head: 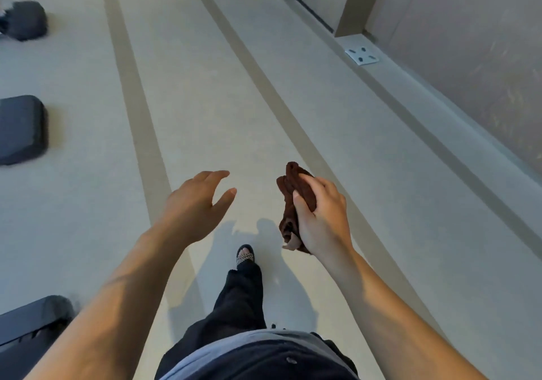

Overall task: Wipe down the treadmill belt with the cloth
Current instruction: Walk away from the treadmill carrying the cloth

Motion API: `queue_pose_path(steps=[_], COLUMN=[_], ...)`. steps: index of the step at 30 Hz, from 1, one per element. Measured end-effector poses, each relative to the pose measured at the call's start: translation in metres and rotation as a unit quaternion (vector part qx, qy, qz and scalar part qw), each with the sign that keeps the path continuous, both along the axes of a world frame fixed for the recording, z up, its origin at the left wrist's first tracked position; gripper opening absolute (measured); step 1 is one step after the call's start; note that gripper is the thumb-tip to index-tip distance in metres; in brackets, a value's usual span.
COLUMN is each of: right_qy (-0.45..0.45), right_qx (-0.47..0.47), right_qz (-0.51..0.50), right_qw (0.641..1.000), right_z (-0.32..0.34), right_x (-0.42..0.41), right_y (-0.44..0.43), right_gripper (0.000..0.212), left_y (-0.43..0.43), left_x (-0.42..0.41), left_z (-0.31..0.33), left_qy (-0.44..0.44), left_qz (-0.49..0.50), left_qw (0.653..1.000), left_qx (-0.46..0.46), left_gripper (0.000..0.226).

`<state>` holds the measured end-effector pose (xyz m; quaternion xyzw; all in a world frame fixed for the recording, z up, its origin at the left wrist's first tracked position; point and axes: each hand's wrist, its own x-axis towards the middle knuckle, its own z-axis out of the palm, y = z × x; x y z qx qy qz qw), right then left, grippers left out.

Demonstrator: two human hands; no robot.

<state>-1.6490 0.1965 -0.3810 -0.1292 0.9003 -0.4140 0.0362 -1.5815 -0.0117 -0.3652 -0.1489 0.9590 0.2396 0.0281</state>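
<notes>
Gripping bunched brown cloth (296,200) w/ right hand (321,218); left hand (195,206) spread, holding nothing

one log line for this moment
right hand: grips brown cloth | left hand: open, empty | foot: forward on floor | wiping: not begun

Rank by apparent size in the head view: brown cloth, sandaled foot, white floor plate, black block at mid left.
Largest: black block, cut by the frame edge.
Next: brown cloth, partly hidden in the right hand.
Then white floor plate and sandaled foot, which look alike: unranked.
</notes>
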Motion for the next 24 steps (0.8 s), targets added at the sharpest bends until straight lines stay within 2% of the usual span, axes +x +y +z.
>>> queue_pose_path(steps=[5, 8, 15, 20, 24], right_qy=[0.009, 0.019, 0.001, -0.009, -0.003], right_qx=[-0.029, -0.008, 0.005, 0.03, 0.036], right_qz=[-0.025, -0.051, -0.142, -0.155, -0.123], right_qw=[0.999, 0.999, 0.99, 0.987, 0.992], right_z=[0.006, 0.01, -0.003, -0.021, -0.016], right_x=[-0.14, -0.213, -0.354, -0.485, -0.613], right_y=[-0.034, -0.047, -0.054, -0.06, -0.075], right_gripper=[0.035, 0.035, 0.038, 0.039, 0.038], left_y=[-0.036, -0.038, -0.033, -0.039, -0.054], left_x=[-0.164, -0.252, -0.418, -0.554, -0.668], left_z=[0.014, 0.028, 0.023, 0.007, 0.01], left_qy=[0.017, 0.027, -0.016, -0.025, -0.032], left_qz=[-0.067, -0.122, -0.233, -0.257, -0.235], left_qw=[0.997, 0.992, 0.972, 0.966, 0.971], left_qx=[-0.015, -0.027, -0.032, -0.031, -0.041], left_gripper=[0.048, 0.049, 0.049, 0.049, 0.05])
